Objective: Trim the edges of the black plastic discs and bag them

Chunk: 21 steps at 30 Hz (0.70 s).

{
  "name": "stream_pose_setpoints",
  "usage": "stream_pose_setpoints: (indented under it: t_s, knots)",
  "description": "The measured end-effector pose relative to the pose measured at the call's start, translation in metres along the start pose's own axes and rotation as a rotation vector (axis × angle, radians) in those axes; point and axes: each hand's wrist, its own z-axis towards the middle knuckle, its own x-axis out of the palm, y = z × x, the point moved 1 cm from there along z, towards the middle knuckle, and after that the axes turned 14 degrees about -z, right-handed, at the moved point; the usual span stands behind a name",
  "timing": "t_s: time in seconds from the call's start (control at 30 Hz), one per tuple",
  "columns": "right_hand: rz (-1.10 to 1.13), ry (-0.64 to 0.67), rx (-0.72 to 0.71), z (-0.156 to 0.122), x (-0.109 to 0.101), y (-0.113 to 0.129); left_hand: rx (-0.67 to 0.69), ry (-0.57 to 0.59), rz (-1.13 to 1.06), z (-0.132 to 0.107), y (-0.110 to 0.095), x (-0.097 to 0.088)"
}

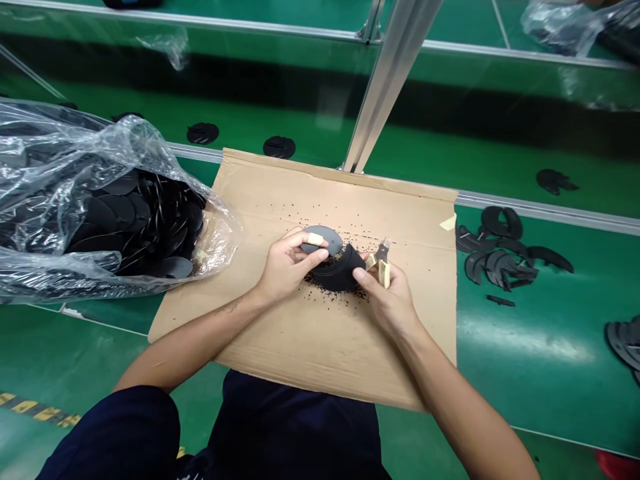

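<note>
My left hand [287,263] is closed on a stack of thin black round plastic discs [333,263], with tape round one fingertip. My right hand [387,300] grips a small pair of cutters with cream handles [383,263], its jaws beside the right edge of the discs. Both hands hover over a flat sheet of brown cardboard [300,333] scattered with tiny black trimmings [340,290].
A clear plastic bag full of black discs [100,207] lies at the left. Cut black pieces [500,257] are piled on the green bench at the right, more at the far right [625,340]. A slanted metal post [385,87] rises behind the cardboard; loose discs [279,147] lie beyond.
</note>
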Motion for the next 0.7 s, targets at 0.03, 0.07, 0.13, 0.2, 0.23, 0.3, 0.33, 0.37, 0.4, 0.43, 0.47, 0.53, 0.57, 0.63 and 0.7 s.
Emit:
stream_pose_setpoints:
  t_s: [0.03,0.07,0.13,0.2,0.23,0.3,0.33,0.37,0.4,0.43,0.47,0.53,0.57,0.63,0.7]
  knots:
    - [-0.019,-0.004,0.014,-0.0011,0.0003,0.0001,0.051,0.019,0.060,-0.0013,-0.0003,-0.0004]
    - [-0.033,-0.018,0.023,-0.0021,0.0004,0.0003,0.092,0.034,0.108,-0.0021,-0.0009,-0.0009]
    - [-0.030,-0.066,0.029,-0.0033,-0.0002,0.0009,0.140,0.035,0.156,-0.0021,-0.0030,-0.0018]
    - [-0.009,-0.100,0.027,-0.0033,-0.0013,0.0019,0.152,-0.005,0.146,-0.0002,-0.0056,-0.0021]
    - [-0.004,-0.107,0.024,-0.0028,-0.0018,0.0025,0.147,-0.037,0.119,0.0011,-0.0066,-0.0020]
    - [-0.002,-0.096,0.015,-0.0017,-0.0023,0.0036,0.114,-0.099,0.039,0.0039,-0.0078,-0.0016]
    - [0.002,-0.083,0.010,-0.0011,-0.0022,0.0038,0.090,-0.124,-0.001,0.0051,-0.0078,-0.0015]
    - [0.010,-0.070,0.008,-0.0007,-0.0018,0.0037,0.072,-0.145,-0.027,0.0059,-0.0076,-0.0017]
    - [0.026,-0.062,0.010,-0.0004,-0.0012,0.0033,0.061,-0.157,-0.033,0.0064,-0.0071,-0.0021]
    - [0.043,-0.059,0.017,-0.0003,-0.0002,0.0024,0.067,-0.157,-0.020,0.0065,-0.0067,-0.0028]
    - [0.059,-0.059,0.028,-0.0003,0.0010,0.0014,0.098,-0.146,0.004,0.0062,-0.0063,-0.0036]
    - [0.083,-0.074,0.053,-0.0007,0.0035,-0.0006,0.212,-0.073,0.093,0.0044,-0.0062,-0.0050]
    - [0.095,-0.077,0.070,-0.0011,0.0047,-0.0013,0.285,-0.023,0.157,0.0031,-0.0063,-0.0054]
    - [0.141,-0.073,0.116,-0.0019,0.0066,-0.0018,0.410,0.085,0.308,0.0000,-0.0065,-0.0053]
    - [0.205,-0.067,0.166,-0.0026,0.0076,-0.0011,0.477,0.181,0.421,-0.0026,-0.0061,-0.0048]
